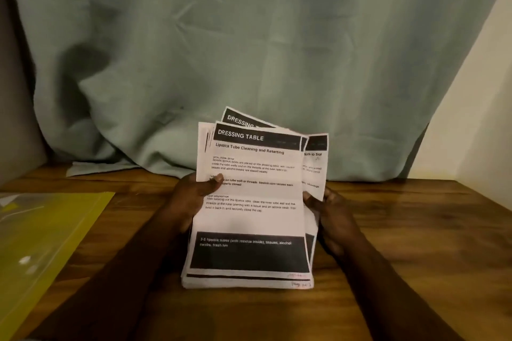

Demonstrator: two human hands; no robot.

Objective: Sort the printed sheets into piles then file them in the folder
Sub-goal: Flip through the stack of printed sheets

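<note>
A stack of printed sheets stands tilted up over the middle of the wooden table, its lower edge near the tabletop. The top sheet is headed "DRESSING TABLE" with a black band near its foot. Sheets behind it fan out at the top and to the right. My left hand grips the stack's left edge, thumb pressed on the top sheet's face. My right hand holds the right edge, thumb on the sheets that stick out there. A yellow plastic folder lies flat at the table's left.
The wooden table runs to a pale green curtain that hangs at the back and rests on the tabletop. A cream wall stands at the right. Bare wood shows right of the sheets and between the folder and my left arm.
</note>
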